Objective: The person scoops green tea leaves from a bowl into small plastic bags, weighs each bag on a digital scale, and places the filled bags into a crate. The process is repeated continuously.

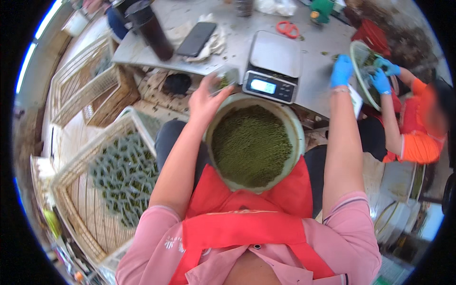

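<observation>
My bare left hand [207, 99] holds a small clear plastic bag [228, 77] with some green plant matter inside, just left of the digital scale [269, 87]. The scale's pan [274, 55] bears nothing, and its display is lit. Over on the right, my right hand [342, 72] wears a blue glove and is by a pale basin [358, 73]. Its fingertips are close to some green bits on the table; whether they pinch anything is unclear. Between my knees stands a round tub [298, 139] full of green granular plant material [252, 146].
A plastic crate [80, 228] of filled clear bags [124, 174] is on my left. Another crate [83, 76] lies beyond. On the metal table [317, 46] are a phone [196, 39], a dark bottle [151, 30] and red scissors [288, 29]. A gloved co-worker [409, 117] works at the basin.
</observation>
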